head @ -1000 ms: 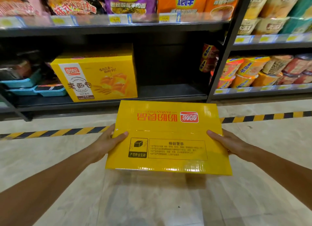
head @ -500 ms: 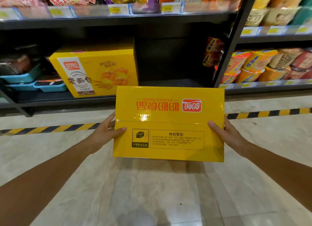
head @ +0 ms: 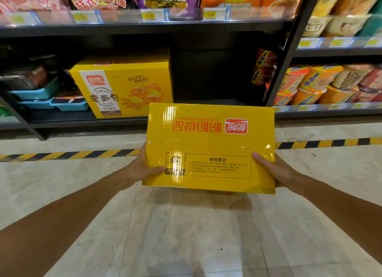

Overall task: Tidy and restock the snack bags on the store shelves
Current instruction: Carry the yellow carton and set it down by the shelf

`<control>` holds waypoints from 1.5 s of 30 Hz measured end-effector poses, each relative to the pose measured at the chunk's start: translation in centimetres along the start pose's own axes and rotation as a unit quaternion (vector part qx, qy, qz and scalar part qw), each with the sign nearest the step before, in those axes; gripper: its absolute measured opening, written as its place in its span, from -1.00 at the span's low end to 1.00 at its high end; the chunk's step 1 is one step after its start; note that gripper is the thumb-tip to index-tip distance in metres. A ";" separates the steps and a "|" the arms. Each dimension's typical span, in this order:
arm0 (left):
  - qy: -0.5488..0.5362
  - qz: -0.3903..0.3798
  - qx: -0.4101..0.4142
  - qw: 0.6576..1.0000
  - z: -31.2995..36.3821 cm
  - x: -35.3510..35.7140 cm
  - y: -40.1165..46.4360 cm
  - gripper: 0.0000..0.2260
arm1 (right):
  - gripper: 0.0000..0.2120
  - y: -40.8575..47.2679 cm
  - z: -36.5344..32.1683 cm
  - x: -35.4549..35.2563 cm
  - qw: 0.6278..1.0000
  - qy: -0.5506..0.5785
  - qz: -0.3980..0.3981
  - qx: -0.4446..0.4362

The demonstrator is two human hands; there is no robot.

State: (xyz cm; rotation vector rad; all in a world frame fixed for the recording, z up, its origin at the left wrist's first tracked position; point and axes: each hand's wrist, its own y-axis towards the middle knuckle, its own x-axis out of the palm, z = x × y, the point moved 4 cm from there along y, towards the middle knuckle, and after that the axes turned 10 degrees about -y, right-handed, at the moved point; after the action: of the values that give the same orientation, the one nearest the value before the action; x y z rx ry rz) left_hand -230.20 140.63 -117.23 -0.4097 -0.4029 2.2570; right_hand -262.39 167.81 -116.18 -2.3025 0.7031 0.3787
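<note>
Box (head: 210, 148) before shelf (head: 86, 121), unobstructed

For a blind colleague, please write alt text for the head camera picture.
A person's left hand and right hand hold a yellow box by its sides before a low dark shelf. A matching yellow box stands on that shelf, with open space beside it.

We have carried the yellow box (head: 210, 148) up and forward toward the bottom shelf (head: 86, 121); a second ago it hung well short of the shelf, and now its far edge overlaps the shelf's front lip, right of the matching box (head: 122, 86) standing there.
</note>
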 end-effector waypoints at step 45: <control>-0.106 0.125 0.065 0.984 1.6 0.9 -1.2 -0.23 | -0.67 -0.7 -0.8 1.2 0.996 -0.006 0.088 -0.031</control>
State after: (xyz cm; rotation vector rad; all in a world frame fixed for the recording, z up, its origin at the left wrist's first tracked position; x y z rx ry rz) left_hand -230.66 141.79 -115.50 -0.1587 -0.3241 2.5664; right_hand -260.98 167.23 -115.76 -2.3003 0.9039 0.5016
